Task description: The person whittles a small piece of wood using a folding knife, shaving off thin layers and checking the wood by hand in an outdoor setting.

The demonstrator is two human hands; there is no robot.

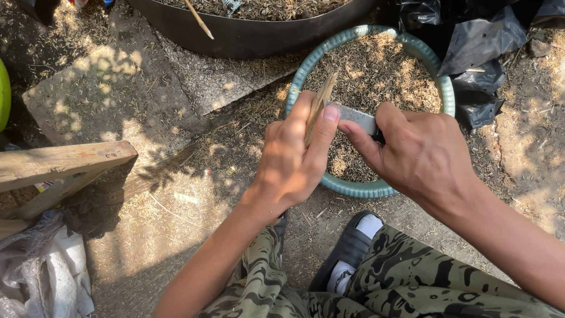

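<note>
Got a thin wood strip (pixel 318 105) pinched in my left hand (pixel 292 154), fingers wrapped around it so it stands nearly upright, tilted a bit to the right, right over the near-left rim of the green basin (pixel 447 94). My right hand (pixel 419 154) is clenched around a knife, thumb and forefinger pressing on the flat grey blade (pixel 354 116), whose end sits against the strip's edge; the handle is buried in my fist so I can't see it. The basin under both hands is full of fine dry shavings, and the same stuff is scattered all over the ground (pixel 147 224). Past the basin's far edge there's a big dark tub (pixel 247 38) with a stick (pixel 198 19) lying in it. Black plastic bags (pixel 479 53) are bunched at the basin's right side. Wooden frame (pixel 56 165) off to the left, and my black sandal (pixel 348 247) below the basin's near edge.
</note>
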